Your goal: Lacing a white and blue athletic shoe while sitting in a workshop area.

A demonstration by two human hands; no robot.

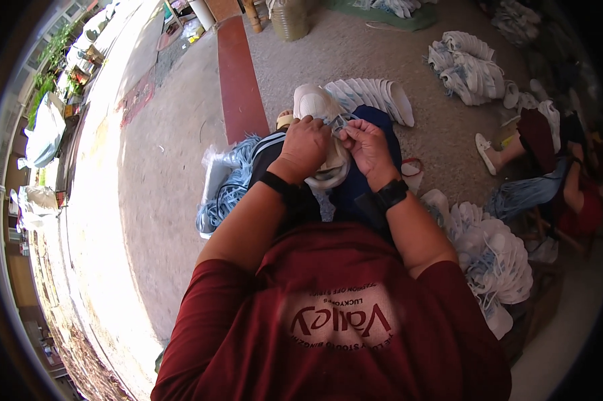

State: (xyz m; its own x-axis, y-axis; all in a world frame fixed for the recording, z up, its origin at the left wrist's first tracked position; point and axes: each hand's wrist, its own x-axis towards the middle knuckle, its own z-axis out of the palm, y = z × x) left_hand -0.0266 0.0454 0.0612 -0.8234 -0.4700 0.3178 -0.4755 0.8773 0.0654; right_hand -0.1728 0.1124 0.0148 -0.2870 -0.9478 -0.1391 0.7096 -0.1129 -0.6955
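A white sneaker point(313, 101) rests across my lap, its toe pointing away from me. My left hand point(306, 147) is closed over the sneaker's left side at the lacing, and its fingertips are partly hidden. A light blue shoelace point(339, 123) runs at the lacing between my two hands. With thumb and forefinger, my right hand point(368, 146) pinches this lace at the sneaker's right side. On my left thigh lies a bundle of light blue shoelaces point(231, 190), beside some clear plastic wrapping.
A row of nested white shoes point(375, 93) lies on the floor just beyond my knees. More white shoes are heaped at my right point(492, 250) and at the far right point(466, 67). Another person point(539, 137) sits at the right with blue laces. A translucent container point(288, 20) stands far ahead.
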